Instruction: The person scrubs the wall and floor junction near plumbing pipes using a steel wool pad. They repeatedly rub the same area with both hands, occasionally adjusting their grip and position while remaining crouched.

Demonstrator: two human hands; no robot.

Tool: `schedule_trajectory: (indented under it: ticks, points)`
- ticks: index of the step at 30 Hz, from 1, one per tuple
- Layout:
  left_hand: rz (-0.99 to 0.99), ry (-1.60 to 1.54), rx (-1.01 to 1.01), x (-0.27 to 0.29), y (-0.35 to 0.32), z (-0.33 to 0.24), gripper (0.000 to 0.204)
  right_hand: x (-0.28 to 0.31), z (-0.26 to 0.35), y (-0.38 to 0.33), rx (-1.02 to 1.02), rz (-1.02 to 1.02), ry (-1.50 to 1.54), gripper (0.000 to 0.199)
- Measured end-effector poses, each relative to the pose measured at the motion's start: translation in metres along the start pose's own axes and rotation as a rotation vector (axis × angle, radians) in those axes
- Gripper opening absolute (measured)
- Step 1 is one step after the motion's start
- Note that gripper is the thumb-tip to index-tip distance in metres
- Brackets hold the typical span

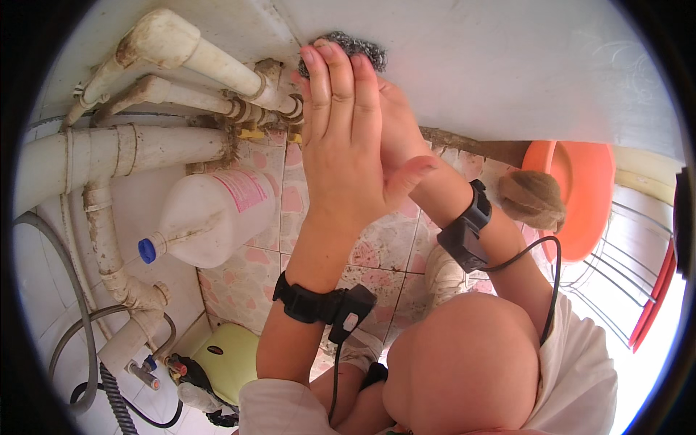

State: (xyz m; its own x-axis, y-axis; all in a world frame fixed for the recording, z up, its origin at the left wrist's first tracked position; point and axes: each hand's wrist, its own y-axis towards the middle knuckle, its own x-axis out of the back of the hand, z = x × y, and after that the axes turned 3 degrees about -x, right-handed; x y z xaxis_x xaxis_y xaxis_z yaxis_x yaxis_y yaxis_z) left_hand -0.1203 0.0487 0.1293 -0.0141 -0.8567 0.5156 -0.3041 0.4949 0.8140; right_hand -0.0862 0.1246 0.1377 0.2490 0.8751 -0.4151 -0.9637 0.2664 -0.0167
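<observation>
A grey steel wool scrubber (357, 48) is pressed against the pale wall panel (507, 65) at the top of the view. My right hand (400, 125) is behind it, on the scrubber, with most of its fingers hidden. Over the back of that hand lies my left hand (342, 138), its fingers stretched out flat and its thumb apart. The left fingertips reach the scrubber's lower edge. Both wrists carry black strapped devices with cables.
Stained white pipes (217, 69) run along the left. A translucent jug (217, 214) with a blue cap lies on the tiled floor. Below it sits a yellow-green container (228, 355). At right are an orange basin (580, 196), a brown cloth (533, 199) and a wire rack (609, 268).
</observation>
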Motion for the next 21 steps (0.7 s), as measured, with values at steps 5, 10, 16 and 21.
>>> schedule_trajectory:
  ticks: [5,10,16,21]
  points:
    - [0.222,-0.092,0.21,0.015,-0.016,-0.007,0.092,-0.007,-0.005,0.004,-0.36,-0.104,0.231,0.035]
    - [0.154,-0.094,0.139,0.019,-0.007,-0.008,0.087,-0.006,0.0,-0.001,-0.293,-0.05,0.344,0.036]
    - [0.367,-0.065,0.239,0.031,-0.003,-0.012,0.076,-0.008,-0.006,0.004,-0.217,-0.052,0.196,0.038]
    - [0.202,-0.091,0.219,0.027,0.003,-0.017,0.077,-0.004,-0.006,0.002,-0.096,0.05,0.155,0.038]
